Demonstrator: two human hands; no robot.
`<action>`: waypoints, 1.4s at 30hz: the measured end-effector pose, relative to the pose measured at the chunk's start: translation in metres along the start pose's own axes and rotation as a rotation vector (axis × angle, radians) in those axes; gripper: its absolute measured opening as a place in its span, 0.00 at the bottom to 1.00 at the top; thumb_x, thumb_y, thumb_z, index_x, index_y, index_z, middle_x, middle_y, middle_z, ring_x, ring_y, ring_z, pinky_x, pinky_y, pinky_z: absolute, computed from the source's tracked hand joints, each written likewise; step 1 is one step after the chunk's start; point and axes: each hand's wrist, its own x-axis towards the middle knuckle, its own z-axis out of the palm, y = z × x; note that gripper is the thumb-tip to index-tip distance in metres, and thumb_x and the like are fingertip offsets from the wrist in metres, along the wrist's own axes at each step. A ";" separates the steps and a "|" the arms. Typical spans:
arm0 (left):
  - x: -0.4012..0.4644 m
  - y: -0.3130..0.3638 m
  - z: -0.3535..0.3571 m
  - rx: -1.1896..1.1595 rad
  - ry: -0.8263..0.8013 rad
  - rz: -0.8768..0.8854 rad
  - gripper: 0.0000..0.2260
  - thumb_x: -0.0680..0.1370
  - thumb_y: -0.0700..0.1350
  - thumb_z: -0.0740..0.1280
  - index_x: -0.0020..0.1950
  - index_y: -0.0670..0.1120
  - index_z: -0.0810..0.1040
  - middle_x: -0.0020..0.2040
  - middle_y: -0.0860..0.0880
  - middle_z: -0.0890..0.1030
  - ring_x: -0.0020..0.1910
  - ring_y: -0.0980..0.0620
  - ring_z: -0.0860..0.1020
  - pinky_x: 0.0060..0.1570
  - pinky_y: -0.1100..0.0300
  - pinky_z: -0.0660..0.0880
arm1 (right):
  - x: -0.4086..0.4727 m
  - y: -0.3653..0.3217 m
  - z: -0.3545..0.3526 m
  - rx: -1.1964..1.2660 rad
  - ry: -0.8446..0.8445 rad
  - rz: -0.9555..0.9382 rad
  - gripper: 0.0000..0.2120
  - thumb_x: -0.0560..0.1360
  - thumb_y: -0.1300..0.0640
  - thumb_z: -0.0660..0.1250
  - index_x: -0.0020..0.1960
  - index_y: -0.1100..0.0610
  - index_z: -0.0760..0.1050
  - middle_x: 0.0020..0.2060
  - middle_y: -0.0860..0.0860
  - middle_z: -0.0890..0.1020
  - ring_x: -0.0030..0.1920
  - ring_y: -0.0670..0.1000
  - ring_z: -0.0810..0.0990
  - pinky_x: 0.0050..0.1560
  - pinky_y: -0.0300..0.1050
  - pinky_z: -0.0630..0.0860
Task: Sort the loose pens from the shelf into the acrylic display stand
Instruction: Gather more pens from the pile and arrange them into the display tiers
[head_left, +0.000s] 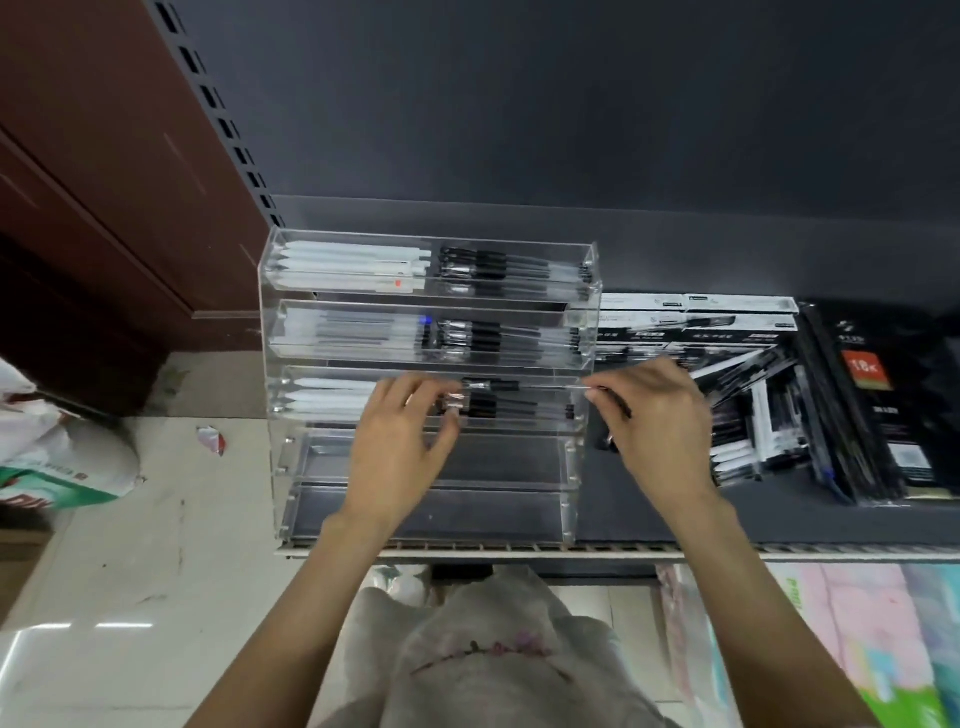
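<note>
Stand (584, 332) sits centre frame on the dark shelf (649, 514), five stepped tiers; top three hold pens, white ones left, black-grip ones right; the lower two tiers hold none that I can see.

Left hand (400, 447) is over the third tier, mid frame; fingers (441, 397) curled loosely onto the tips of the black-grip pens there; looks like a light pinch on one tip, but exactly which pen it has I cannot tell.

Right hand (660, 421) is just right of the stand's right wall; thumb and forefinger pinch the far end of a clear pen (524, 385) with a black grip; that pen lies level across the right half of the third tier, above the other black-grip pens (498, 408), its grip end near the left hand; a dark pen-like item also shows under the right palm, unclear whether it is held.

Loose pens (748, 415) are piled on the shelf right of the stand, behind and beside the right hand, mixed black and white; pen boxes (727, 322) behind that pile; black packs (883, 395) at right edge of frame, one with an orange label.

Lower left of frame: tiled floor (156, 571), a white-green bag (57, 467).
</note>
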 end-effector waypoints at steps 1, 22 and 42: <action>0.004 -0.002 0.003 0.062 -0.019 0.024 0.15 0.77 0.49 0.59 0.57 0.46 0.79 0.53 0.49 0.80 0.53 0.49 0.74 0.54 0.56 0.72 | 0.002 -0.004 0.004 -0.031 0.011 -0.021 0.03 0.70 0.58 0.74 0.43 0.55 0.83 0.36 0.48 0.84 0.39 0.52 0.78 0.43 0.45 0.76; 0.005 -0.014 0.020 0.330 -0.099 0.138 0.16 0.79 0.50 0.56 0.55 0.48 0.82 0.52 0.53 0.80 0.53 0.48 0.73 0.46 0.52 0.68 | 0.006 -0.043 0.037 -0.646 -0.241 -0.078 0.07 0.58 0.68 0.70 0.28 0.58 0.75 0.23 0.51 0.74 0.39 0.55 0.75 0.43 0.45 0.60; 0.006 -0.019 0.017 0.234 -0.136 0.209 0.19 0.80 0.52 0.53 0.60 0.46 0.79 0.57 0.50 0.80 0.56 0.48 0.74 0.55 0.52 0.60 | -0.028 -0.050 0.034 -0.308 -0.138 0.029 0.14 0.78 0.53 0.60 0.60 0.54 0.78 0.53 0.46 0.82 0.58 0.53 0.74 0.53 0.47 0.64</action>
